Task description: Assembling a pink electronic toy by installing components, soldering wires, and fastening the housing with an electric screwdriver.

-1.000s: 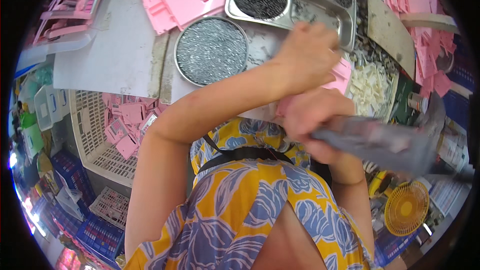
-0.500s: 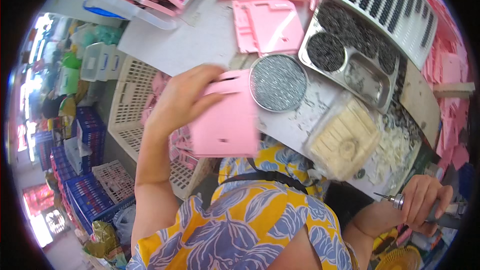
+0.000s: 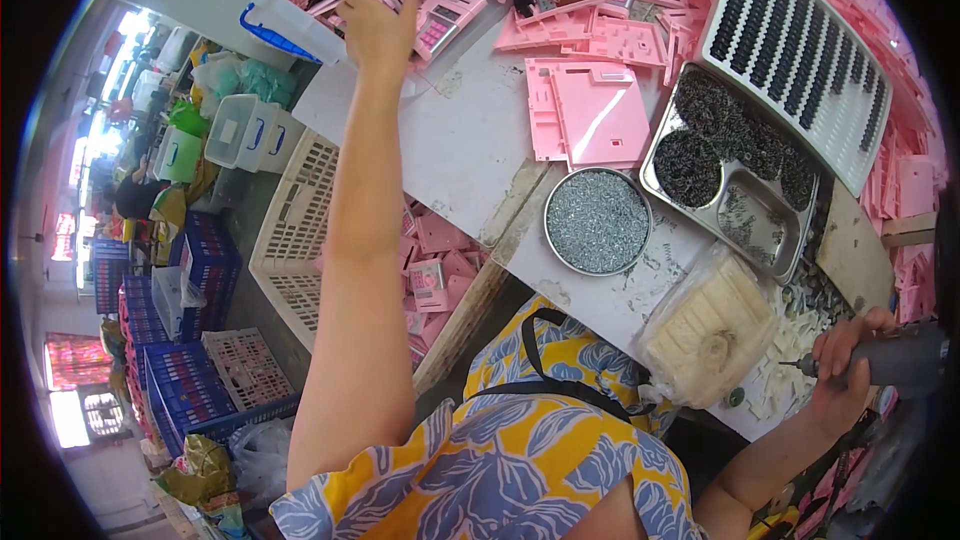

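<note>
My left hand (image 3: pixel 380 28) reaches to the far upper left, over a pile of pink plastic cases (image 3: pixel 450 20). Its thumb stands apart from the fingers, and I see nothing gripped in it; some fingertips are lost among the pink parts. On the right side, my right hand (image 3: pixel 845 360) is closed round a dark grey electric screwdriver (image 3: pixel 900 358), whose thin bit points left. Between the hands, a round metal tin (image 3: pixel 598 222) of small silvery pieces stands on the table, with flat pink panels (image 3: pixel 595 115) behind it.
A steel tray (image 3: pixel 765 245) with dark small parts and a white rack (image 3: pixel 800 50) with rows of black pieces stand at right. A plastic-wrapped cream block (image 3: pixel 710 330) lies near the front edge. A cream slatted basket (image 3: pixel 290 230) with pink parts sits below the table's left side.
My left hand no longer holds the pink panel and has moved away to the far pile. The right hand still grips the screwdriver; the whole view has shifted.
</note>
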`<state>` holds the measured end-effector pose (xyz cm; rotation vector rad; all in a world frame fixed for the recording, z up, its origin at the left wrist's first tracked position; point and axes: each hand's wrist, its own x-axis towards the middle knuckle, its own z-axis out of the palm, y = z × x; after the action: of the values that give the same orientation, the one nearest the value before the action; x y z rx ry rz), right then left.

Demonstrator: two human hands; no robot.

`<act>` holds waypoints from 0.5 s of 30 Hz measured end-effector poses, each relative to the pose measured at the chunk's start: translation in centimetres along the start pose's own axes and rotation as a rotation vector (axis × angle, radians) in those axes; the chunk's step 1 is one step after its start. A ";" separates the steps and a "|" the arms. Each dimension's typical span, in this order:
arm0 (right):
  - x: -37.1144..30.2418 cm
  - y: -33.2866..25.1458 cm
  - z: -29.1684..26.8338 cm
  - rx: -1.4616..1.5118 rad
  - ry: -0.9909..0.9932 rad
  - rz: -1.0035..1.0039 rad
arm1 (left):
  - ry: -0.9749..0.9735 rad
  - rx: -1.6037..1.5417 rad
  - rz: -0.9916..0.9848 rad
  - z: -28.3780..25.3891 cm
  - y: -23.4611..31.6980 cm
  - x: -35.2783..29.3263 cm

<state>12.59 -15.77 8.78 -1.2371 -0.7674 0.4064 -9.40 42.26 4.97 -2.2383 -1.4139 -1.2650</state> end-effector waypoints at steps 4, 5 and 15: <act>-1.2 -0.3 -1.7 -0.060 0.043 0.004 | -0.118 -0.089 -0.183 0.4 -0.6 3.8; -1.3 -0.5 -1.6 -0.142 0.085 -0.054 | -0.059 -0.147 -0.105 -0.2 0.0 3.8; -4.4 5.1 4.7 0.204 0.013 0.473 | -0.243 -0.933 0.447 -16.5 15.5 -9.0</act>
<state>6.80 -13.91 3.27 -1.2206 -0.4032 0.8402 -7.42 19.10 12.18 -3.1124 -0.2663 -1.7281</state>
